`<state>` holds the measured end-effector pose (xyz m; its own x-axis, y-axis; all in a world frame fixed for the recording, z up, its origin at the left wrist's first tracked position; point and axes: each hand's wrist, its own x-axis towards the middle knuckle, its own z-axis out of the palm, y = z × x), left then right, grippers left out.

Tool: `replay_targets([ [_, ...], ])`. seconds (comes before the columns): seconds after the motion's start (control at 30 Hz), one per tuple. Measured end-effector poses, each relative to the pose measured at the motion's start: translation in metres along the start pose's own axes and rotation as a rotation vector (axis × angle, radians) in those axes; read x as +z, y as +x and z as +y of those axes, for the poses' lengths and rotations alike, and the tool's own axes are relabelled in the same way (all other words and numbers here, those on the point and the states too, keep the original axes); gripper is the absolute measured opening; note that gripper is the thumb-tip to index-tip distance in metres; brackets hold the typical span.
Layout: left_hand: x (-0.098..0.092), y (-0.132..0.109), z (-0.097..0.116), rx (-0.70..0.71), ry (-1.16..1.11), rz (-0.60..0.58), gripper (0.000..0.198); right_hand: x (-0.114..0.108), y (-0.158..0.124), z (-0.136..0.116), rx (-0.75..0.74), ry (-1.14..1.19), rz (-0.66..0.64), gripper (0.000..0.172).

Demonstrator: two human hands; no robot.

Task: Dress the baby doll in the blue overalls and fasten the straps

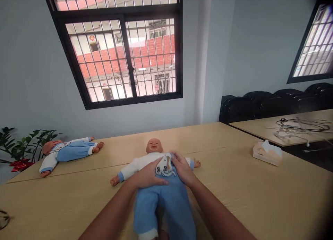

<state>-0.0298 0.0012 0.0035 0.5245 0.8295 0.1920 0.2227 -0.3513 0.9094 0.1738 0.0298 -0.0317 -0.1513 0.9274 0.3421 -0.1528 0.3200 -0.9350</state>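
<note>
A baby doll in a white top and blue overalls lies on its back in front of me, head away from me, arms spread. An elephant face patch decorates the bib. My left hand lies on the left side of the chest, thumb stretched apart below the patch, fingers reaching along its upper left edge. On the other side, my right hand has its fingers bent at the bib's upper right edge, closed on the cloth. The undersides of both hands are hidden.
A similar doll lies at the back left of the wooden table, by a potted plant. To the right stands a tissue box. Coiled cables cover part of another table; black chairs line the wall.
</note>
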Motion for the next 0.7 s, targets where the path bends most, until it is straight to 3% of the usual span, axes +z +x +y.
replay_targets([
  [0.1,0.0,0.011,0.004,-0.066,0.0,-0.138,0.038,-0.013,0.002,-0.002,-0.007,-0.117,-0.02,0.046],
  [0.3,0.0,0.011,-0.039,-0.26,-0.414,0.067,0.056,-0.037,-0.002,-0.008,0.279,-0.099,-0.475,0.051],
  [0.4,0.005,0.006,-0.048,-0.248,-0.537,0.11,0.061,-0.027,-0.003,-0.008,0.257,0.041,-0.385,0.049],
  [0.53,0.006,0.002,-0.034,-0.122,-0.312,-0.074,0.063,-0.004,-0.005,-0.009,0.223,0.229,-0.151,0.046],
  [0.6,0.005,0.002,-0.029,-0.131,-0.189,-0.134,0.06,0.001,-0.008,-0.01,0.261,0.296,-0.15,0.045],
  [0.7,0.001,0.004,-0.032,-0.166,-0.306,0.016,0.055,-0.003,-0.013,-0.012,0.331,0.359,-0.317,0.053],
])
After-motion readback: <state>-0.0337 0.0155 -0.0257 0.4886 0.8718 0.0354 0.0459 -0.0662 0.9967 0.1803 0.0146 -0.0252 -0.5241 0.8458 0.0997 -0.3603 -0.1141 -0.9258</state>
